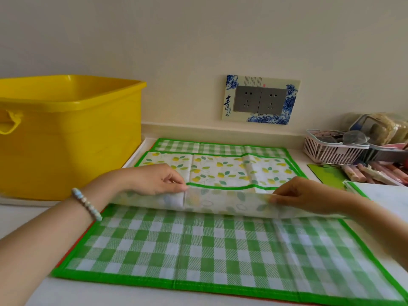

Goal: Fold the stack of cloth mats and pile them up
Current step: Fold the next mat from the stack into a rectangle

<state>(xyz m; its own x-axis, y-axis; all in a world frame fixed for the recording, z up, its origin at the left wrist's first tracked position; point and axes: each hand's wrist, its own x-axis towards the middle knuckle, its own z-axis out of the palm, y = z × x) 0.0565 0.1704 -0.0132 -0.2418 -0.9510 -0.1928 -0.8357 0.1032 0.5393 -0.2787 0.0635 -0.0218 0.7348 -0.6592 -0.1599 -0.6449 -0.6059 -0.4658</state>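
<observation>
Now we have the lemon-print mat (220, 171) half lifted. Our left hand (154, 180) pinches its near edge between thumb and fingertips, and our right hand (309, 195) pinches the same edge further along. The pale underside sags between the two grips. The mat's long axis runs left to right across us, so the fold goes straight away from us. Its far green-bound edge lies flat beyond both hands, toward the wall, and that is where the raised edge must land. Both hands stand about level and equally near that far edge, so we judge they should travel together to keep the hem square. Counting the cloths, one lemon-print mat lies on top and one green gingham mat (198, 250) lies flat beneath it, showing both nearer and farther than the top one. A thin reddish edge (66, 255) peeks out under the gingham, likely a third mat, though we cannot tell for sure. At the right a pale cloth with green binding (384, 195) lies apart, perhaps one already folded. One yellow tub (77, 140) stands to the left, well clear of the fold.
</observation>
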